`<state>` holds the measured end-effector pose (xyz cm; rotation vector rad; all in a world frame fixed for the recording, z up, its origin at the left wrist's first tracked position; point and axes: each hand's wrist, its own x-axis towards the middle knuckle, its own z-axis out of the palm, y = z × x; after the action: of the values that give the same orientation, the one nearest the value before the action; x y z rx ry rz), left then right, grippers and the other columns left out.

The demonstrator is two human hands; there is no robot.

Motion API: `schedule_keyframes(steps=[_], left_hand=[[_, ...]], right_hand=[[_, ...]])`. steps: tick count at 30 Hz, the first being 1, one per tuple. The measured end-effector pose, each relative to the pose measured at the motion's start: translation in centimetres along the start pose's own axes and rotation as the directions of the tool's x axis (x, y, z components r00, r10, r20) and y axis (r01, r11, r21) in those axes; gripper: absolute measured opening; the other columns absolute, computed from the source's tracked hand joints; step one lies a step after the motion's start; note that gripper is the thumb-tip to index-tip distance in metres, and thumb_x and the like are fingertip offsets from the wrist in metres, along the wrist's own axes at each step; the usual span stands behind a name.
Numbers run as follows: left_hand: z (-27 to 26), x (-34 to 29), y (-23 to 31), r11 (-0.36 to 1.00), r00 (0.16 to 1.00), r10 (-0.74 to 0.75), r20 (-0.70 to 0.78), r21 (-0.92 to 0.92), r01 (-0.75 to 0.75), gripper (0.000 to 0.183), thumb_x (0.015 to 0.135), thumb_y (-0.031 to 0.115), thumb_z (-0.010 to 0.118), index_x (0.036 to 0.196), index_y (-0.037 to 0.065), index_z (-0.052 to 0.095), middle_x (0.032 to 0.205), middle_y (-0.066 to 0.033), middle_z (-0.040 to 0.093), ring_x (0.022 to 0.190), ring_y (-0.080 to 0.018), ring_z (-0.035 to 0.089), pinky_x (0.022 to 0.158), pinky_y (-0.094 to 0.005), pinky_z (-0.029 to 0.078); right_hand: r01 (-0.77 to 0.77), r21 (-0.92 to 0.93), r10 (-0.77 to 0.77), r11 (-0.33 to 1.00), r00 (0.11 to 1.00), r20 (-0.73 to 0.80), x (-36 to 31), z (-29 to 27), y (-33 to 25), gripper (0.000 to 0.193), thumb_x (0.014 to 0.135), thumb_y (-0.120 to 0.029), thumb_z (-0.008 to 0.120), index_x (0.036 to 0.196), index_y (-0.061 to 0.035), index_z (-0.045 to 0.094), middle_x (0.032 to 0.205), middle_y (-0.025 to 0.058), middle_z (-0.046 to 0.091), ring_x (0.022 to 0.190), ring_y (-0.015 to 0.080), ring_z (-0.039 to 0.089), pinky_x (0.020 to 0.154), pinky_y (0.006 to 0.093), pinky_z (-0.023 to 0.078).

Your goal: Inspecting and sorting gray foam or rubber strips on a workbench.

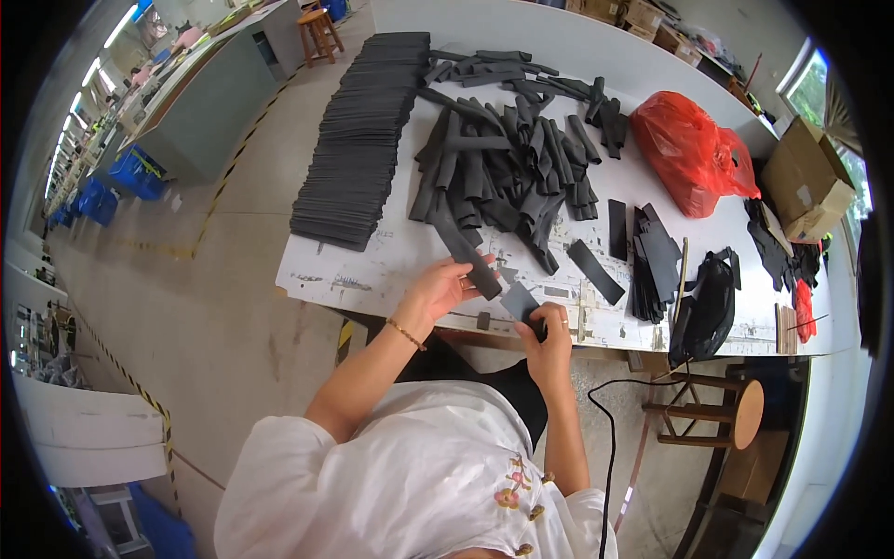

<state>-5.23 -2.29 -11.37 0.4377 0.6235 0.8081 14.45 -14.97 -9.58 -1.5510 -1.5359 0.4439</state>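
My left hand (440,291) is closed on one end of a long dark grey fabric strip (468,256), which runs away from me toward the pile. In my right hand (549,343) is a flat grey plate-like piece (519,300), pinched between thumb and fingers. Its far end lies close to the strip's near end; whether they touch I cannot tell. Just beyond my hands spreads a loose heap of dark folded strips (507,154). A flat dark piece (596,271) lies to the right, near a small stack of similar flat pieces (656,256).
A long, neat stack of dark strips (358,140) lines the left of the white table (354,279). Toward the right sit a red plastic bag (689,149), a black bag (712,307) and a cardboard box (805,182). A wooden stool (745,415) and a black cable (612,438) are below.
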Motion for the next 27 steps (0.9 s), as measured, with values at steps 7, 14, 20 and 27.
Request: schedule_keyframes(steps=[7, 14, 20, 27], left_hand=[[-1.1, 0.2, -0.6, 0.982, 1.0, -0.024, -0.013, -0.187, 0.021, 0.032, 0.098, 0.01, 0.048, 0.128, -0.002, 0.051, 0.124, -0.0167, 0.059, 0.115, -0.0343, 0.06, 0.098, -0.0454, 0.051], [-2.0, 0.0, -0.4, 0.994, 0.998, 0.051, -0.048, -0.095, -0.055, 0.021, 0.094, 0.005, 0.056, 0.114, -0.001, 0.058, 0.111, -0.0151, 0.065, 0.102, -0.0295, 0.065, 0.094, -0.0448, 0.054], [-1.6, -0.5, 0.0, 0.997, 0.999, 0.04, 0.028, -0.063, -0.038, 0.023, 0.096, 0.004, 0.052, 0.117, -0.003, 0.056, 0.121, -0.0197, 0.061, 0.112, -0.0305, 0.061, 0.1, -0.045, 0.051], [-0.9, -0.9, 0.3, 0.993, 0.996, -0.009, 0.087, -0.116, 0.019, 0.025, 0.097, 0.002, 0.047, 0.119, -0.005, 0.054, 0.126, -0.0226, 0.058, 0.118, -0.0333, 0.058, 0.104, -0.0474, 0.047]], right_hand=[[-0.097, 0.129, 0.094, 0.987, 0.995, 0.035, -0.7, 0.3, -1.9, 0.046, 0.075, -0.01, 0.08, 0.118, -0.004, 0.065, 0.108, 0.0118, 0.058, 0.099, 0.0249, 0.058, 0.085, 0.0322, 0.047], [-0.011, 0.074, 0.01, 0.997, 1.0, 0.01, -0.3, 1.2, -2.2, 0.038, 0.077, -0.006, 0.077, 0.114, -0.0055, 0.069, 0.106, 0.0091, 0.055, 0.092, 0.0238, 0.055, 0.08, 0.0331, 0.048], [0.063, -0.014, -0.064, 0.998, 0.997, -0.052, 0.7, 0.8, -1.9, 0.032, 0.078, -0.002, 0.074, 0.109, -0.0067, 0.071, 0.098, 0.0095, 0.055, 0.09, 0.0256, 0.053, 0.078, 0.0359, 0.046], [0.204, -0.154, -0.216, 0.967, 0.974, -0.071, 1.4, -0.2, -2.8, 0.03, 0.077, 0.003, 0.072, 0.106, -0.0056, 0.072, 0.096, 0.0093, 0.055, 0.086, 0.0244, 0.053, 0.073, 0.0332, 0.046]])
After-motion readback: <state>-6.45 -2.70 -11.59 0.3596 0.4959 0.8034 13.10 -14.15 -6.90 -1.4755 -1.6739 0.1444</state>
